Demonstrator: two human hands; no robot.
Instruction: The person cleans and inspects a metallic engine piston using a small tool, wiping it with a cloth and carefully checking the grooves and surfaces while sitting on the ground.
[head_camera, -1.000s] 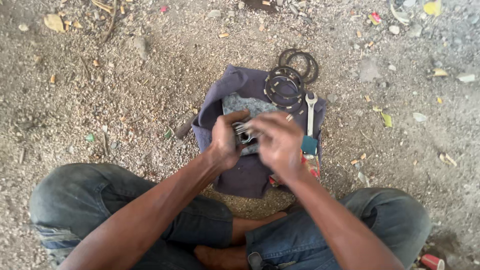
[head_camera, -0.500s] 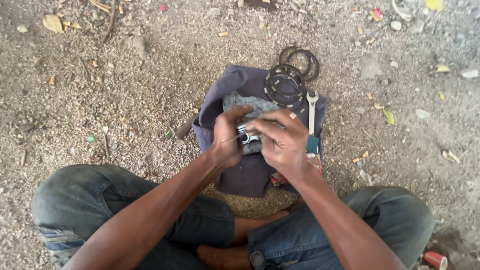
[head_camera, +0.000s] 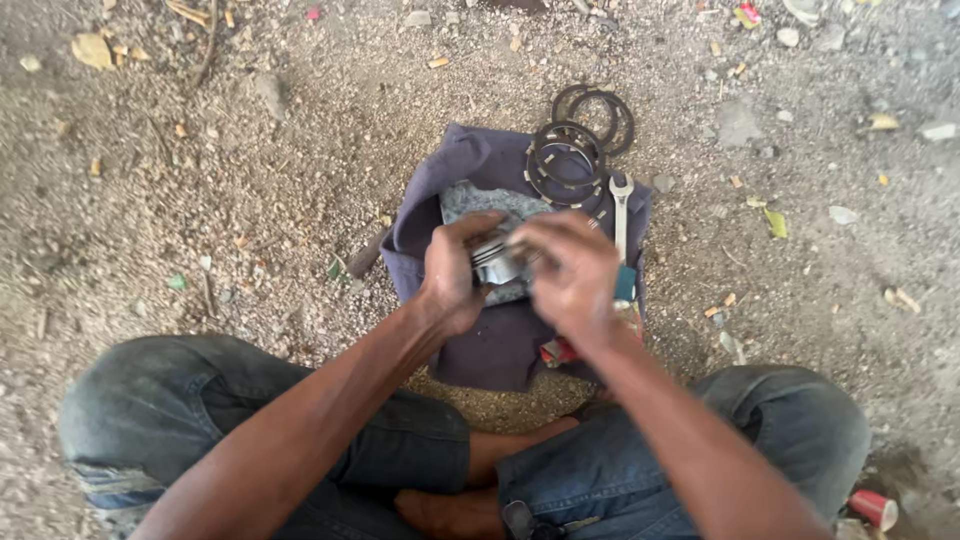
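I sit cross-legged on gravel ground, both hands over a purple cloth. My left hand grips a small shiny metal cylinder part from the left. My right hand closes over the same part from the right, fingers curled on its top. A grey flat stone or pad lies on the cloth just beyond my hands. Most of the metal part is hidden by my fingers.
Several dark metal rings are stacked at the cloth's far right corner, more rings on the gravel behind. A silver spanner lies right of my hands. Red-handled tool pokes out under my right wrist. A red cap lies at bottom right.
Both hands stayed on the metal part; my right hand has shifted a little over its top, as if turning or working it. Nothing else moved.
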